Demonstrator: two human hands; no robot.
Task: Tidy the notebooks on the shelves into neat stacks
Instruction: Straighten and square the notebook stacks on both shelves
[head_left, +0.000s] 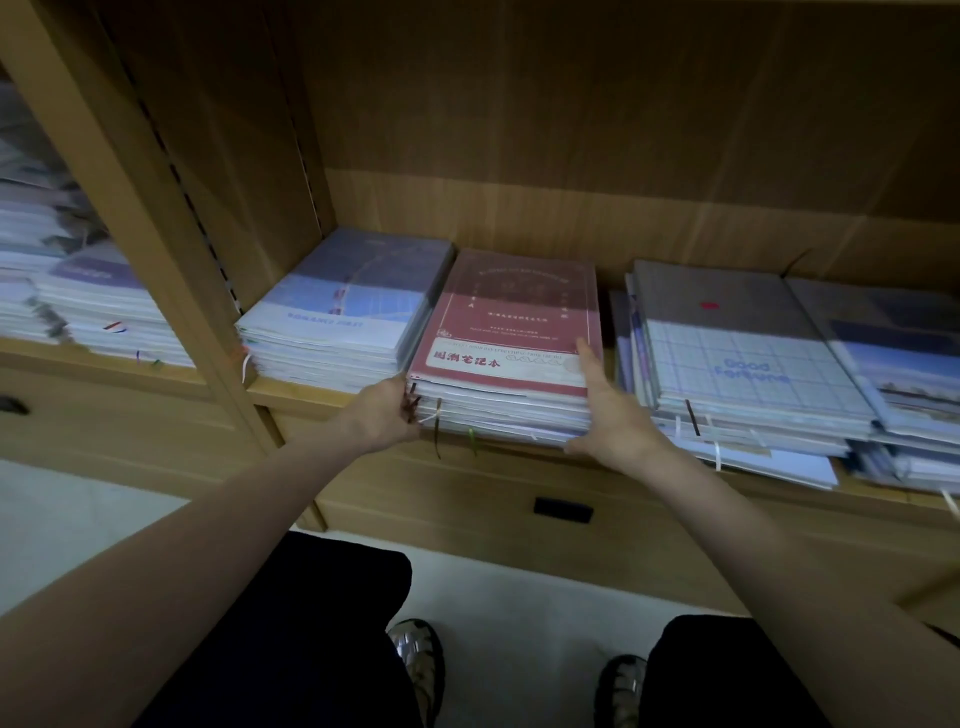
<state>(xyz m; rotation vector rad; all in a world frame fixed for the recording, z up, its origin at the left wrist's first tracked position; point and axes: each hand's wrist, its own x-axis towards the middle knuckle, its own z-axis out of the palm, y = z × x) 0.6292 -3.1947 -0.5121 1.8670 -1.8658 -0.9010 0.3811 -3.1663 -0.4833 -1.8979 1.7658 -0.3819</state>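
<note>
My left hand (387, 413) and right hand (605, 415) press flat against either side of the red-topped stack of notebooks (506, 353), my grip open with fingers straight. That stack sits at the shelf (322, 397) front, between a blue stack (343, 312) and a checked stack (737, 358).

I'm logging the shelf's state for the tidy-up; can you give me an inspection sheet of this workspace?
Surface: wooden shelf, notebook stacks side by side.
Job's things: red stack between the hands; blue stack to its left; grid stack to its right, lower notebooks splayed.
Clutter: ribbon bookmarks hanging over the shelf edge.
Hands: left hand and right hand press the red stack's sides.
Cables: nothing seen.
Surroundings: drawer below; more stacks in the left bay.
</note>
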